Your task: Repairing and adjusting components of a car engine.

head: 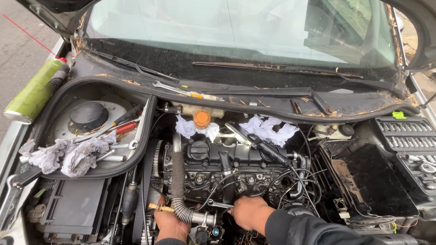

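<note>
Open engine bay of silver car [18, 149], seen from the front, windscreen at top. Centre: black engine top w/ round filler cap [227, 168], wiring trailing off its R side. Far R: grey socket-set case [408, 140], lid open. Far L: green spray can w/ red nozzle [36, 88] lying on the wing edge. Crumpled grey rags [68, 154] in L strut recess among loose tools; crumpled white rags [268, 129] stuffed behind engine.

Ribbed metal flex hose [178, 181] down L side of engine. Long axis approx. upright in view for most of its run, then bends at btm into a smooth pipe stub pointing R.

Left hand [171, 224] low at front, fingers curled around hose btm just below the bend. Right hand [250, 213] beside it, knuckles up, fingers closed, seemingly on slim silver spanner [222, 205]; grip itself hidden. Spanner near level, long axis L–R, free end pointing L at hose, just above the pipe stub.

Step in hand, by the look: working a fitting at hose's lower end, hose steadied w/ one hand, tool in other. Further turning calls for short swings; little room, wires close by.

Smallest: orange round cap [201, 119] on reservoir at rear.
</note>
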